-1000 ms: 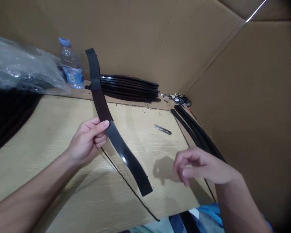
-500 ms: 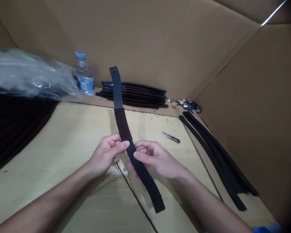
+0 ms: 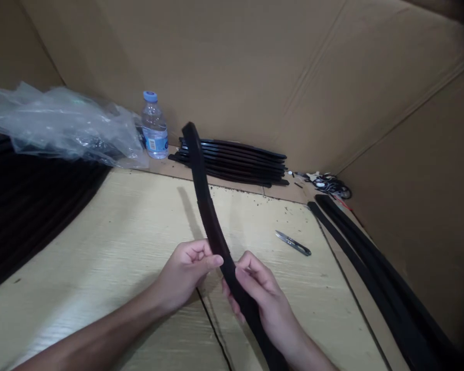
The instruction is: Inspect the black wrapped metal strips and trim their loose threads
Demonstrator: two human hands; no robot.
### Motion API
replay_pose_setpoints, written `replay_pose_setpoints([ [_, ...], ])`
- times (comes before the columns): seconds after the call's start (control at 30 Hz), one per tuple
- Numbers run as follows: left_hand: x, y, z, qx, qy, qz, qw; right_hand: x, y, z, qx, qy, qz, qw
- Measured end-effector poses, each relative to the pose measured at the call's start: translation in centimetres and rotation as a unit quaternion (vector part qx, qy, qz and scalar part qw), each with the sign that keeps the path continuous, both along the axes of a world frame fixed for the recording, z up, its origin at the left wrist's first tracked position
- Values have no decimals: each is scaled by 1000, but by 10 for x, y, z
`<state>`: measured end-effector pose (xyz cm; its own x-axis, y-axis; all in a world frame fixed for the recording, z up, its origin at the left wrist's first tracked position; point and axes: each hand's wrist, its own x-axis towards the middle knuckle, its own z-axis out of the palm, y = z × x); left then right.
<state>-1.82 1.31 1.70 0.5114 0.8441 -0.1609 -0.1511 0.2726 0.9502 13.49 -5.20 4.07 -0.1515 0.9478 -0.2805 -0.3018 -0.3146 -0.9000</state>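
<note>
A long black strap [image 3: 214, 226] with a dark brown middle section slants up and away from me, held in both hands above the table. My left hand [image 3: 191, 268] pinches its left edge between thumb and fingers, near the lower end of the brown section. Just below, my right hand [image 3: 257, 286] grips the right edge, thumb on the near side and fingers behind. A thin black cord [image 3: 213, 322] runs from under my left hand toward the bottom edge. Thread snips [image 3: 293, 242] lie on the table to the right of the strap.
Stacked black straps [image 3: 235, 162] lie along the cardboard wall [image 3: 235, 67], beside a water bottle [image 3: 155, 126] and clear plastic bags [image 3: 73, 123]. More long straps [image 3: 363, 263] lie at right, near thread scraps [image 3: 328, 184]. A dark pile [image 3: 34, 206] covers the table's left side.
The strap has turned in my hands, so its far part shows more edge-on, and it has come lower and nearer. My right hand has closed further around it. The view has shifted left.
</note>
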Motion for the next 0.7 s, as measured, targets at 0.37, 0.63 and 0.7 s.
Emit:
replay_pose_setpoints([
  [0.37,1,-4,-2,-31,16,3,999,-4,1,-8,9,-50,-17,999],
  [0.63,6,-5,-5,-75,-56,-21,995,-11,-9,-14,7,-92,-49,995],
  [0.7,6,-5,-4,-69,-63,-25,995,-9,-10,-17,16,-94,-67,993],
])
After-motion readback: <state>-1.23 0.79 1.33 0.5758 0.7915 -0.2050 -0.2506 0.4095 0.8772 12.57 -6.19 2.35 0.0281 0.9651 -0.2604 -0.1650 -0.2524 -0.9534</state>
